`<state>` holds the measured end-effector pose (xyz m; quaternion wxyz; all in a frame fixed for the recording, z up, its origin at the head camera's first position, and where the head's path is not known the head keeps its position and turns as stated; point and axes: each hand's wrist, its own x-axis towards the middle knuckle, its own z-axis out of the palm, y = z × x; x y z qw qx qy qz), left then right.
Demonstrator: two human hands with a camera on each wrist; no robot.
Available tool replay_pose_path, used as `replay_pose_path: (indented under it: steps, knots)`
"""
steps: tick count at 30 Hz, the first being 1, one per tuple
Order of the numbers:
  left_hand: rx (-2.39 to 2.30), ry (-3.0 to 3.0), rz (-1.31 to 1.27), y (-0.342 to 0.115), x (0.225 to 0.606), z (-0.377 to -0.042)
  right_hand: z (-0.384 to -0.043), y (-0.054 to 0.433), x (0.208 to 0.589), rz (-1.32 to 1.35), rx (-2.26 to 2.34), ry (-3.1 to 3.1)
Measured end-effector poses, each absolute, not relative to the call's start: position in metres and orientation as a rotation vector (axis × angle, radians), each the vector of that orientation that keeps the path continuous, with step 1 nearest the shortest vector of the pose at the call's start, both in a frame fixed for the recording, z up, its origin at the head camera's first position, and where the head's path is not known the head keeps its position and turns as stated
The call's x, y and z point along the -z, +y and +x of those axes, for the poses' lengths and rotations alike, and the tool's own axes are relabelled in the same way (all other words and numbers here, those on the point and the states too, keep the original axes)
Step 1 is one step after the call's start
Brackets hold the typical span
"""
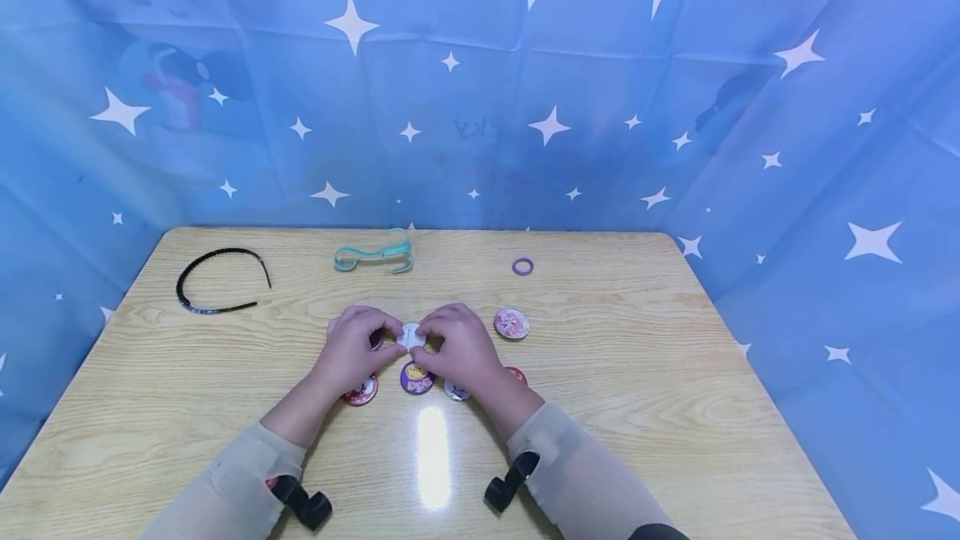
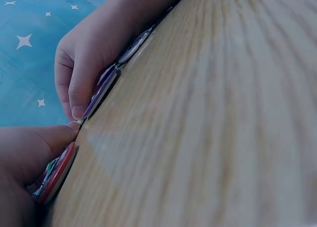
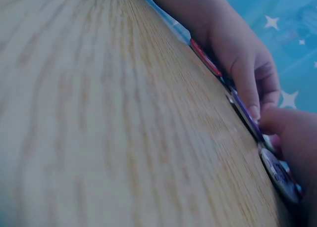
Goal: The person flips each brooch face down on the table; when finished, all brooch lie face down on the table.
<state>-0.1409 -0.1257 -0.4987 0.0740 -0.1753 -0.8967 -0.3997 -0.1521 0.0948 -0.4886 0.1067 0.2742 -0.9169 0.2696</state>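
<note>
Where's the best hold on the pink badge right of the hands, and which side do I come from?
Probably best to pinch the pink badge by opposite edges of its rim, coming from above with the right hand, the nearer one. It is round, lies patterned face up and touches nothing but the table, so its edge looks reachable all round.

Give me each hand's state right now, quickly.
Left hand: closed, pinching the white disc at its left edge.
Right hand: closed, pinching the same disc at its right edge.
</note>
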Motion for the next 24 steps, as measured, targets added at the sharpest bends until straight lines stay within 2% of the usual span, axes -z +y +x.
replay_pose_path:
  steps: [15, 24]
  knots:
    - [1.197, -2.686, -0.538, -0.125, 0.500, -0.139, -0.142, 0.097, 0.481, 0.889, -0.800, -2.528]
    - [1.194, -2.687, -0.529, -0.125, 0.499, -0.140, -0.136, 0.119, 0.485, 0.849, -0.807, -2.482]
